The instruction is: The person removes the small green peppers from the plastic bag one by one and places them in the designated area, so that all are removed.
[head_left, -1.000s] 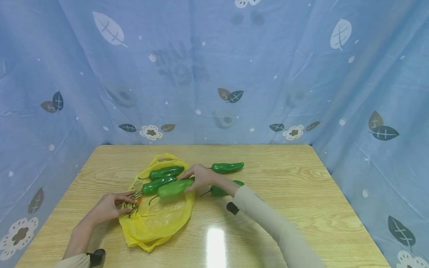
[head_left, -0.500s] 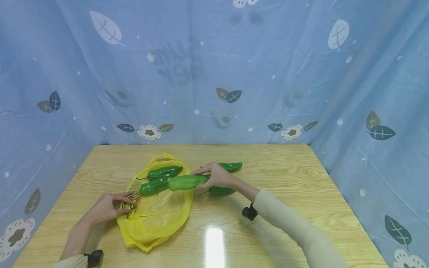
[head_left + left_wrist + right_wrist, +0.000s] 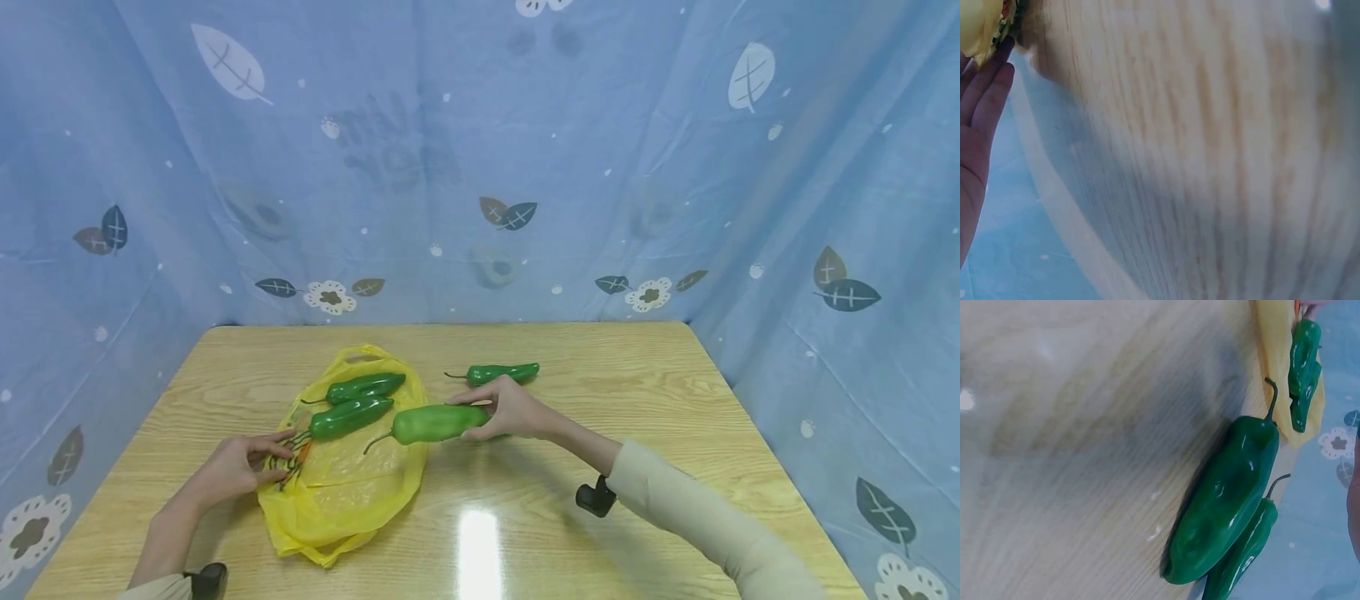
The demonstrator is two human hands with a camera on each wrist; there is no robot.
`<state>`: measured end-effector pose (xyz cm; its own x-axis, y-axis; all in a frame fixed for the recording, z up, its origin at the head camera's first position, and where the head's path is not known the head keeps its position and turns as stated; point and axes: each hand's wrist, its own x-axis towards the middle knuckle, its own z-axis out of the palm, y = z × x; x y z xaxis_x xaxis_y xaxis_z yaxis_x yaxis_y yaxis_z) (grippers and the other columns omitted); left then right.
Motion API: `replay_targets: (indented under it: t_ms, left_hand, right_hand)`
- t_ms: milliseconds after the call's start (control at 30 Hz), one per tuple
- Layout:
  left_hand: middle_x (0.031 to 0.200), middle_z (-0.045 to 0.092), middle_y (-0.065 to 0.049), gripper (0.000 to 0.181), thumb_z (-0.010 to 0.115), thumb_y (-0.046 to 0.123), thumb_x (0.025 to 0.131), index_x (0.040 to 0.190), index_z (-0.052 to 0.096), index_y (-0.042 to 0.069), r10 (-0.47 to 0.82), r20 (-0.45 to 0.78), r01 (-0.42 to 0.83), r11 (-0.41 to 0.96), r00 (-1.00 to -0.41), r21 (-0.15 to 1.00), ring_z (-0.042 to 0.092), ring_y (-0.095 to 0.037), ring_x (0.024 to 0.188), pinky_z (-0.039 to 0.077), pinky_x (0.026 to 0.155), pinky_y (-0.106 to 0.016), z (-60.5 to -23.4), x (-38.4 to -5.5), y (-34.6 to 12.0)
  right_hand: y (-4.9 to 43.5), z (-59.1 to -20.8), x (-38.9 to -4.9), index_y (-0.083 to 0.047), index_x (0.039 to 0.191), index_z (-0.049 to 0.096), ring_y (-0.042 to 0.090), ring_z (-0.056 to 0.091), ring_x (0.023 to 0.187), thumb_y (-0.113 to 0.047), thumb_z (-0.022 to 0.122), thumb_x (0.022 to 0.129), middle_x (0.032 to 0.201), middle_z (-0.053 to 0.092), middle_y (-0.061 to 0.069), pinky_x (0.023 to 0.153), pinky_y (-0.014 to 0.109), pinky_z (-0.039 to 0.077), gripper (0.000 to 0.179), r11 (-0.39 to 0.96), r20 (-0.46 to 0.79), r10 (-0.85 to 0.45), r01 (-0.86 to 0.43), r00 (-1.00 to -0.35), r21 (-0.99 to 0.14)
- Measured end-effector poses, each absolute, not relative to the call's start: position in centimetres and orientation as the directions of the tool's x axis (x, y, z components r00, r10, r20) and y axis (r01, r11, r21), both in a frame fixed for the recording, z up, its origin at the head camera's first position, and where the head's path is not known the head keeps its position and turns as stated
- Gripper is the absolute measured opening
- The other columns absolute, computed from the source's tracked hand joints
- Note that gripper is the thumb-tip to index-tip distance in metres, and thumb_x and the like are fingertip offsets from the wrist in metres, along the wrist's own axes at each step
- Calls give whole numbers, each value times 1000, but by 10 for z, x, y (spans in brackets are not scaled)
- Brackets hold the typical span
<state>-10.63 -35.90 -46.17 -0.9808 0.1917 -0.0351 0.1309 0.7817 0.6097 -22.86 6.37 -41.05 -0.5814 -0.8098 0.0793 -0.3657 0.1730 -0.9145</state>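
My right hand (image 3: 506,408) holds a large light green pepper (image 3: 431,423) by its tip end, above the right edge of a yellow plastic bag (image 3: 352,504). The pepper's stem points left. Two darker green peppers lie on the bag: an upper pepper (image 3: 365,387) and a lower pepper (image 3: 348,418). My left hand (image 3: 228,467) rests at the bag's left side, fingers and thumb touching it near a patch of dark lines and orange. In the left wrist view, the fingers (image 3: 988,94) look straight against the bag.
A slim green pepper (image 3: 501,373) lies on the wooden table (image 3: 615,375) behind my right hand. Another green pepper (image 3: 1222,500) lies on the table under that hand, mostly hidden in the head view. A blue patterned curtain (image 3: 480,167) surrounds the table.
My right hand has moved right with the light green pepper, drawing it away from the two peppers on the bag. The left hand stays at the bag's left side.
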Motion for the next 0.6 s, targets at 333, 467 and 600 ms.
replay_targets:
  t_ms: [333,467,600]
  left_hand:
    - [129,60,-14,24,81,18,76,99,76,17,187,-9,146,792,-982,592,54,-40,117,53,89,-40,-459,-105,-357]
    - [129,61,-13,24,81,19,75,99,76,18,185,-10,145,799,-983,584,53,-40,118,53,89,-42,-459,-105,-356]
    - [127,62,-12,24,82,21,75,98,76,19,184,-3,150,810,-983,567,54,-40,117,52,89,-43,-460,-106,-357]
  right_hand:
    - [84,-401,-206,-2,122,66,11,63,78,-1,78,76,118,66,13,67,19,54,47,168,34,-801,-280,-597,-945]
    - [93,-401,-199,2,123,64,16,67,88,2,77,76,122,64,17,74,26,58,48,132,33,-805,-232,-593,-964]
    - [101,-402,-192,2,123,64,17,67,98,2,77,76,126,61,18,80,29,58,49,114,52,-802,-239,-595,-964]
